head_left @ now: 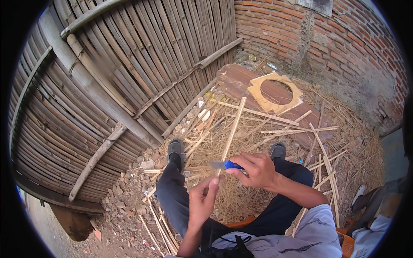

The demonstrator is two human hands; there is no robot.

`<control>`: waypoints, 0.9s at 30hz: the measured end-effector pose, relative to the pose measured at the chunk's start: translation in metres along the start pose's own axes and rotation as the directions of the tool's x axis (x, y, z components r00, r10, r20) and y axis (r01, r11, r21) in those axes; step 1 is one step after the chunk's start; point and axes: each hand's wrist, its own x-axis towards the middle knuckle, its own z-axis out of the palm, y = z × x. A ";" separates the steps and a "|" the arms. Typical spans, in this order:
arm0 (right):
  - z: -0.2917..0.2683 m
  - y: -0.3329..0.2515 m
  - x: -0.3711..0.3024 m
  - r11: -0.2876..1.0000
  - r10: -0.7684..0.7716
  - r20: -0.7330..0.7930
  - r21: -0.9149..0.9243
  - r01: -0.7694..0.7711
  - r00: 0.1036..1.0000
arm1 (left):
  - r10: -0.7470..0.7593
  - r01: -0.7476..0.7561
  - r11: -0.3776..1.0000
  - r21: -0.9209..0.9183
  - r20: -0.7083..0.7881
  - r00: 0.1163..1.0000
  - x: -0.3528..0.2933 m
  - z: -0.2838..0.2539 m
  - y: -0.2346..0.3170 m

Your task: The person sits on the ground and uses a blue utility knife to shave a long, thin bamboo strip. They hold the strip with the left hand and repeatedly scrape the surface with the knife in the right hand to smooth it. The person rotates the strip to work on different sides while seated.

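Pale wooden strip (235, 129) held up over ground (116, 221), long axis running near to far, far end leaning slightly right. Left hand (202, 200): fingers pinching strip's near end. Right hand (258, 170): fingers wrapped round blue-handled knife (232, 165), blade (217, 164) across strip, pointing left. Beneath, straw-like shavings (241, 193), stony dirt. Right, loose split strips (328, 165). Far: flat brown board (234, 78), tan panel (257, 91) with round hole on it. Left: weathered bamboo fence (129, 51). Far right: rough red brick wall (275, 26).
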 end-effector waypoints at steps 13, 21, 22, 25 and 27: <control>-0.005 0.000 0.002 1.000 0.023 0.001 0.018 -0.023 1.000 | 0.098 -0.070 0.976 0.208 -0.129 0.987 0.001 0.007 0.009; -0.018 0.026 0.010 0.990 0.129 -0.157 -0.042 -0.137 0.979 | 0.064 -0.032 0.969 0.245 -0.123 0.990 -0.005 0.005 0.006; -0.022 0.039 0.012 0.982 0.175 -0.196 -0.031 -0.185 0.965 | 0.047 -0.012 0.964 0.267 -0.124 0.991 -0.008 0.003 0.002; -0.044 0.081 0.025 0.948 0.253 -0.361 -0.092 -0.305 0.898 | 0.031 -0.011 0.961 0.276 -0.068 0.997 -0.021 -0.008 -0.013; -0.063 0.094 0.034 0.862 0.456 -0.334 -0.064 -0.502 0.825 | 0.026 -0.016 0.965 0.263 -0.036 0.999 -0.029 -0.016 -0.017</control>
